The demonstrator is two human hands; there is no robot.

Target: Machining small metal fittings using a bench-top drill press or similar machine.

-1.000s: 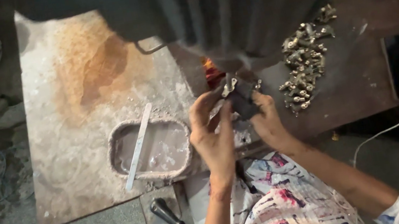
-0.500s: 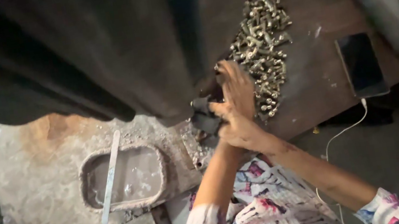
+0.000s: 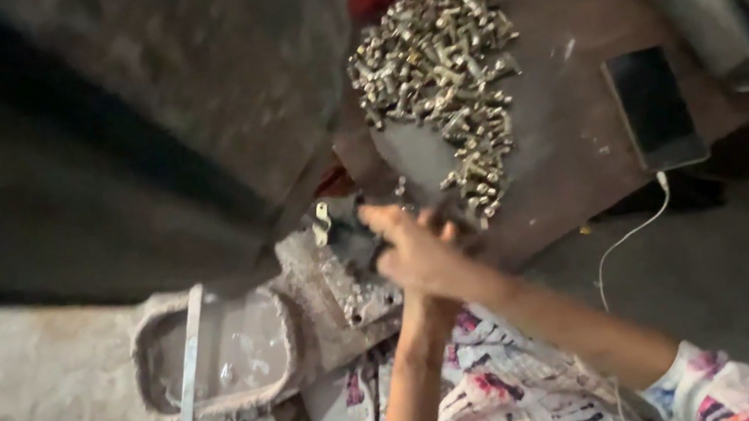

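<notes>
Meanwhile both hands (image 3: 417, 254), grip unclear, crowd a dark part (image 3: 354, 239) between bolt heap (image 3: 437, 68) and tray (image 3: 216, 354).

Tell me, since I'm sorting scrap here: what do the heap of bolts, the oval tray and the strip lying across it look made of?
Bolts: probably plated steel, with a pale yellowish metallic shine on heads and shanks.
Oval tray: looks like cast or pressed metal, dull grey, its rim rough and crusted; the exact metal is unclear.
Strip: seemingly bare metal, flat, pale and lightly reflective.
</notes>
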